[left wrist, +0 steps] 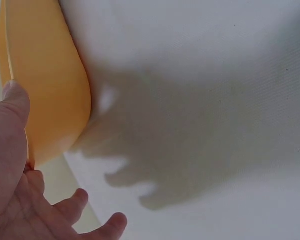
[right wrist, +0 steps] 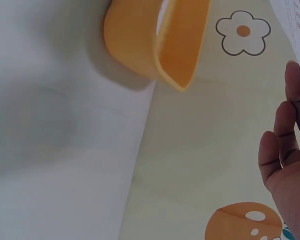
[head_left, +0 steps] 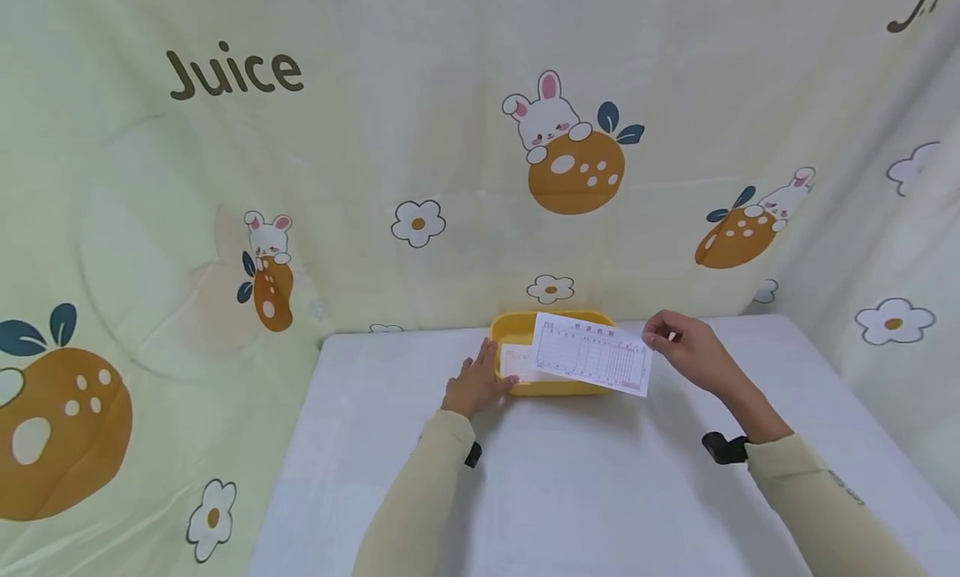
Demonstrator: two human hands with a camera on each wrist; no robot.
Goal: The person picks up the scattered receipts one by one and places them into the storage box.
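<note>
A yellow plastic bin [head_left: 562,388] stands at the back of the table. At its left end my left hand [head_left: 476,385] grips the corner, and in the left wrist view the thumb lies on the rim of the bin [left wrist: 50,90]. My right hand [head_left: 693,353] pinches a printed paper form [head_left: 592,354] by its right end, tilted above the bin's right part. In the right wrist view only a corner of the form [right wrist: 292,25] shows beside the fingertips. Another paper slip [head_left: 515,360] is inside the bin, partly covered by the held form.
A white cloth covers the table [head_left: 555,494]. Behind it and at both sides hangs a cream curtain [head_left: 420,135] printed with rabbits, oranges and flowers. A black wrist strap [head_left: 724,449] sits by the right sleeve.
</note>
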